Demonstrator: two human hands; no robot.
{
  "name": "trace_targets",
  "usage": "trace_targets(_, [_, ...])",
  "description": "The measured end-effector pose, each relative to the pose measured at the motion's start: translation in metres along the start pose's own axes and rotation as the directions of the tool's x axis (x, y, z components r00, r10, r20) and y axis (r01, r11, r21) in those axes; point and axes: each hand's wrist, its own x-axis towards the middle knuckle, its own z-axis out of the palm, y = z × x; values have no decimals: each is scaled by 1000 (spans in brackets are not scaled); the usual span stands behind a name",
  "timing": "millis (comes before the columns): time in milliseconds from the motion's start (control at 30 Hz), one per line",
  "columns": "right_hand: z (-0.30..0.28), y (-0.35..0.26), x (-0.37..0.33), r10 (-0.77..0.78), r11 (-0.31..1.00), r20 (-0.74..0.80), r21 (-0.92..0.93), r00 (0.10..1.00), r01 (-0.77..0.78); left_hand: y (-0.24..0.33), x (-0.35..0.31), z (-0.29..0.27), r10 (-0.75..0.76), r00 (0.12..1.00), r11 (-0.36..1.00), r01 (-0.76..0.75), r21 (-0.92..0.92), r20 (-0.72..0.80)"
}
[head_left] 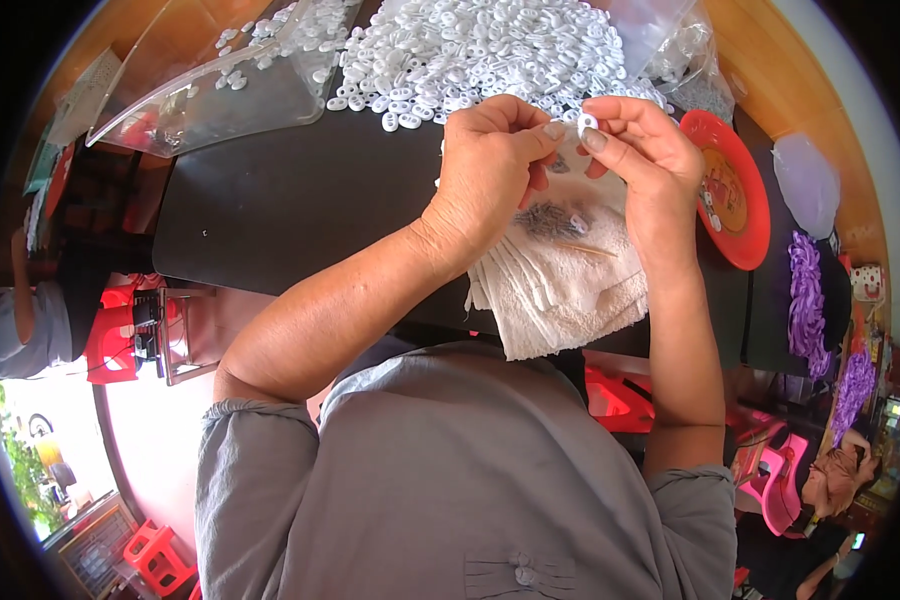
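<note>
Between the thumb and fingers of my right hand (pixel 655 160) is a small white oval plastic piece (pixel 587 124) with holes in it. My left hand (pixel 485 160) is closed in a pinch just to its left; whatever its fingertips hold is too small to make out. Below both hands lies a folded cream towel (pixel 560 300) at the table's near edge. On the towel rests a little heap of thin grey metal bits (pixel 548 220), partly hidden by my left hand. A big pile of similar white oval pieces (pixel 480 55) spreads just beyond my hands.
A clear plastic bin (pixel 210 125) with more white pieces tilts at the far left of the black table (pixel 270 220). To the right stand a red round dish (pixel 755 200), a clear plastic bag (pixel 695 60) and purple ribbon bundles (pixel 808 310). Other people are at both sides.
</note>
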Motion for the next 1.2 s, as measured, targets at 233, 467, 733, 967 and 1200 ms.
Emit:
trace_targets(233, [3,0,-2,-13,1000,16,-22,1000,13,-3,0,0,24,1000,1000,-24,12,6])
trace_targets(467, [4,0,-1,-1,1000,28,-10,1000,2,-1,-2,1,12,999,1000,-12,-8,30])
trace_targets(733, [6,3,-1,95,984,10,153,995,-96,-3,-1,2,41,999,998,-39,-46,34])
trace_targets(967, [11,6,-2,56,985,-11,167,998,-53,-5,-3,5,47,998,998,-46,-31,36])
trace_targets(1200, [8,6,-1,140,961,-5,244,990,-134,-3,-2,4,-7,999,995,12,-98,48])
